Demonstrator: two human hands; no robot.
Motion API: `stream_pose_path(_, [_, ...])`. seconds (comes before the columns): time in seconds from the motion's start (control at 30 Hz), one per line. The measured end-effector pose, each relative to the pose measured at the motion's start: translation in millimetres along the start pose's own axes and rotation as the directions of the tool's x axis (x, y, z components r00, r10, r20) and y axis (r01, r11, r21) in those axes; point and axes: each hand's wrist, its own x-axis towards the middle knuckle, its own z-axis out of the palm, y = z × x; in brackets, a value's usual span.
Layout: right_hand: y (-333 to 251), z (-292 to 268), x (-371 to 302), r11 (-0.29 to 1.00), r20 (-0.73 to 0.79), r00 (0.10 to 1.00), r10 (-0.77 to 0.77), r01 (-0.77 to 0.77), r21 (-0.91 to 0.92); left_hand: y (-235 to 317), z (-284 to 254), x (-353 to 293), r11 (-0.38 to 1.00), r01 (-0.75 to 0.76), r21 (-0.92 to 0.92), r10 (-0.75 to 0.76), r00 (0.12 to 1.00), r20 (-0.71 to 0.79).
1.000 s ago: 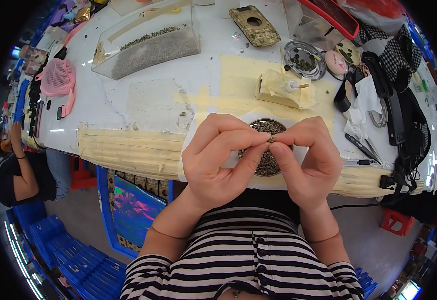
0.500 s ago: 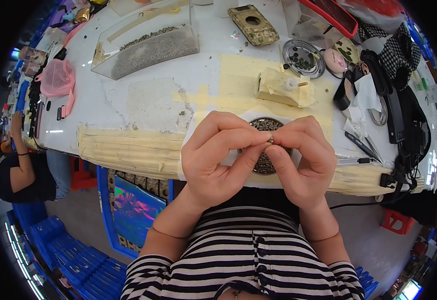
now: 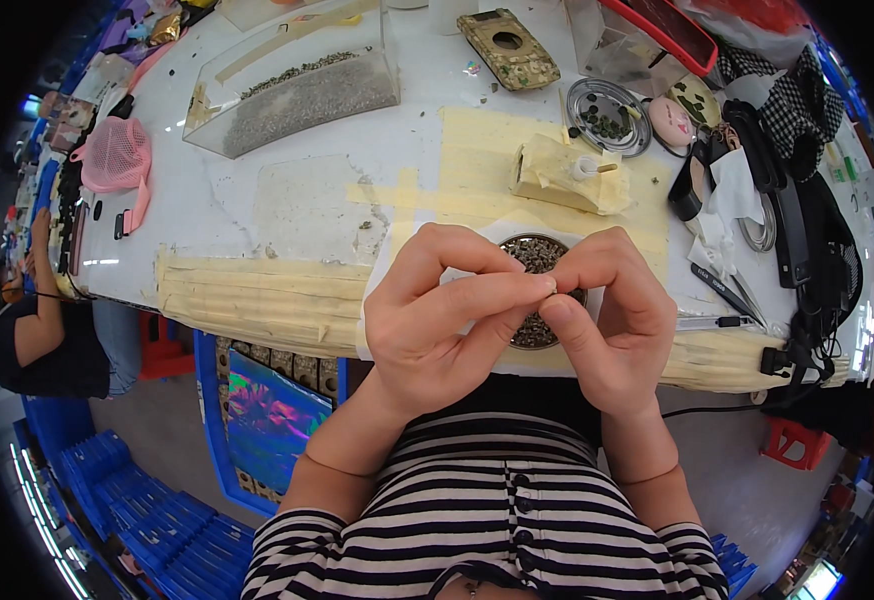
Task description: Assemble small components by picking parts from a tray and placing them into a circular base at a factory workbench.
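My left hand and my right hand meet fingertip to fingertip in front of my chest. Both are pinched closed around a tiny pale piece, mostly covered by the fingers and too small to name. Beneath them a round dish full of small grey-brown bits sits on white paper, partly hidden by my hands. Beyond the dish lies a block wrapped in cream tape, with a small white cup and a thin stick on top.
A clear bin of small grey parts stands far left. A camouflage model tank hull lies at the back, near a round tray of green pieces. Tweezers, a knife and black straps lie right. Another person sits left.
Both hands have shifted slightly right. The left index finger now reaches further across toward the right fingertips, and the small piece stays between the fingers.
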Motion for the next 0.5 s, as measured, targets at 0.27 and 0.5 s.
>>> stream_pose_path(0.27, [-3.8, 6.4, -3.8, 0.772, -0.023, 0.914, -0.404, 0.327, -0.544, -0.2, 5.2, 0.9, 0.994, 0.036, 0.105, -0.025, 0.994, -0.105])
stream_pose_path(0.5, [-4.3, 5.4, -3.8, 0.711, 0.028, 0.898, -0.439, 0.367, -0.600, -1.4, 4.8, 1.7, 0.994, 0.040, 0.098, -0.029, 0.994, -0.106])
